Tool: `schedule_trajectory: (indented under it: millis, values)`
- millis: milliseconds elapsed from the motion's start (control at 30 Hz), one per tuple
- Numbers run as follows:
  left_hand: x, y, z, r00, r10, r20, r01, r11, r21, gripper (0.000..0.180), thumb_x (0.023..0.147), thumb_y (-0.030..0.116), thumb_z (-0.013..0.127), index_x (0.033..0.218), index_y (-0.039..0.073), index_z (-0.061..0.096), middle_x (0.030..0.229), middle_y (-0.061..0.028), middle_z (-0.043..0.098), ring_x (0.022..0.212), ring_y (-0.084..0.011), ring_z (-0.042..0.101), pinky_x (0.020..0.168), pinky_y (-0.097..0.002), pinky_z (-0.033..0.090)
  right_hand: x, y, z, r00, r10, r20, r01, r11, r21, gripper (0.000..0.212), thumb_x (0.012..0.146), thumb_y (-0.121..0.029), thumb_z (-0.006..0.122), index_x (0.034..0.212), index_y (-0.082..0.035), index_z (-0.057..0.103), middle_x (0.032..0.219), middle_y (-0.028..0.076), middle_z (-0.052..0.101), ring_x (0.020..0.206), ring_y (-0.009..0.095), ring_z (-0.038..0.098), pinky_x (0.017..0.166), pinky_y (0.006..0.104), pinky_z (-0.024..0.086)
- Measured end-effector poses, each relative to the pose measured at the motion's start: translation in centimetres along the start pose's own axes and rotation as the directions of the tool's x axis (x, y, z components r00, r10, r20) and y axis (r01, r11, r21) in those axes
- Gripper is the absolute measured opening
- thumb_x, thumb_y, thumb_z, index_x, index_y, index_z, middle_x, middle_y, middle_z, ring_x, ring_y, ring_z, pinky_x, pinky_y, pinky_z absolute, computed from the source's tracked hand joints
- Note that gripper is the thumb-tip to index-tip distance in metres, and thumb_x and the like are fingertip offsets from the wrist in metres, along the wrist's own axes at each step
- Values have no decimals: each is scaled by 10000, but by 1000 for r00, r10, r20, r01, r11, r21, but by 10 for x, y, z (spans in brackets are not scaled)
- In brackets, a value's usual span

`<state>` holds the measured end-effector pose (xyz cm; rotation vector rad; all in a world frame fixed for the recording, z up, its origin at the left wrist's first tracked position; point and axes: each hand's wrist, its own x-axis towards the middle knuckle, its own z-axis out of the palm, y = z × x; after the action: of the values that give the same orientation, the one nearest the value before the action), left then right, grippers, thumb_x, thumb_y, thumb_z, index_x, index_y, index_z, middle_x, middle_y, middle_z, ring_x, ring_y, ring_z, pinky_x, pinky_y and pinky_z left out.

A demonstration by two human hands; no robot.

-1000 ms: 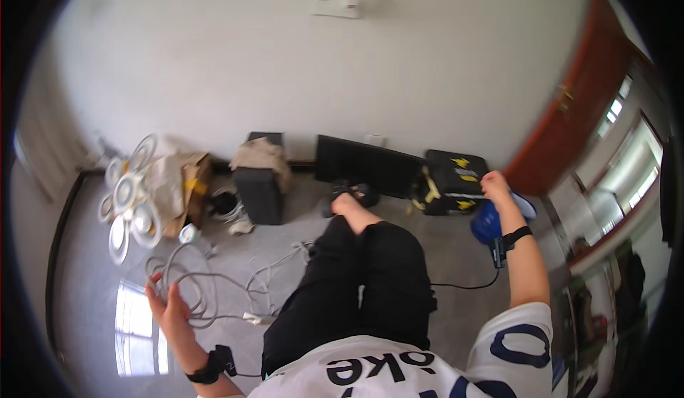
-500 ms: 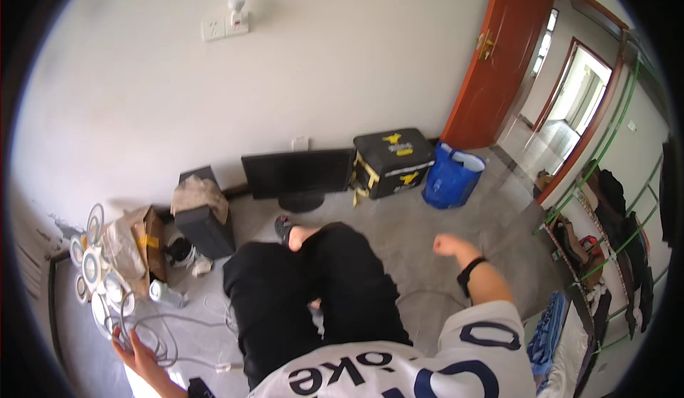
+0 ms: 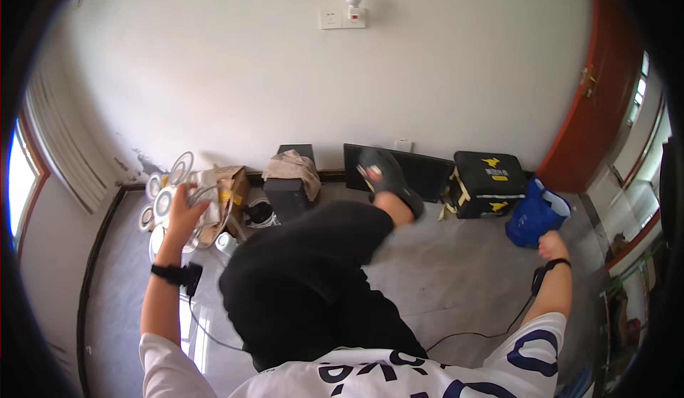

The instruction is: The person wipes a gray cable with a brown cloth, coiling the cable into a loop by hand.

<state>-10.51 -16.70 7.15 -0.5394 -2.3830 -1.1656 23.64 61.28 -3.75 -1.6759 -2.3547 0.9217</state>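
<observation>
My left hand (image 3: 187, 216) is raised at the left, its thumb and fingers curled around loops of a grey cable (image 3: 229, 220). Behind it stands a white ceiling lamp (image 3: 162, 203) made of several round rings, partly hidden by the hand. My right hand (image 3: 552, 245) is closed in a fist, with nothing visible in it. In the picture it overlaps the lower edge of a blue bag (image 3: 529, 221); whether they touch I cannot tell. One of my feet, in a dark sandal (image 3: 388, 177), is lifted and blurred.
Along the wall stand a cardboard box (image 3: 234, 184), a dark speaker-like box (image 3: 288, 197) with a beige cloth (image 3: 293, 169) on it, a black monitor (image 3: 427, 174) and a black-and-yellow delivery box (image 3: 491, 181). A white cylinder (image 3: 226, 243) lies near the lamp. A red-brown door (image 3: 591, 99) stands at the right.
My view has turned left. My left hand has come up from low beside the floor with the cable. My right arm has swung outward, and one foot has lifted.
</observation>
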Motion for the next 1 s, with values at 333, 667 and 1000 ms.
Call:
schedule_trajectory:
  millis: [333, 667, 1000]
  values:
    - [58, 22, 77, 997, -38, -66, 42, 998, 47, 367, 690, 142, 679, 984, 43, 483, 728, -95, 545, 640, -173, 508, 592, -300, 414, 53, -306, 2, 577, -808, -120, 816, 576, 48, 171, 765, -146, 533, 822, 15, 549, 697, 117, 591, 604, 214, 573, 569, 320, 459]
    - [121, 71, 123, 978, -114, -177, 116, 993, 2, 320, 714, 151, 648, 978, 46, 502, 711, -110, 556, 657, -208, 539, 605, -304, 415, -67, -410, 126, 145, -934, 328, 977, 187, 100, 179, 769, -143, 553, 877, -1, 565, 766, 153, 593, 708, 244, 571, 642, 316, 449]
    - [123, 125, 107, 996, 87, 2, -86, 986, -142, 352, 722, 121, 665, 1021, 19, 512, 710, -10, 547, 612, -72, 471, 565, -210, 390, -101, -418, 159, 123, -868, 481, 956, 234, 178, 161, 783, -149, 554, 855, -5, 551, 761, 102, 599, 710, 200, 571, 654, 297, 451]
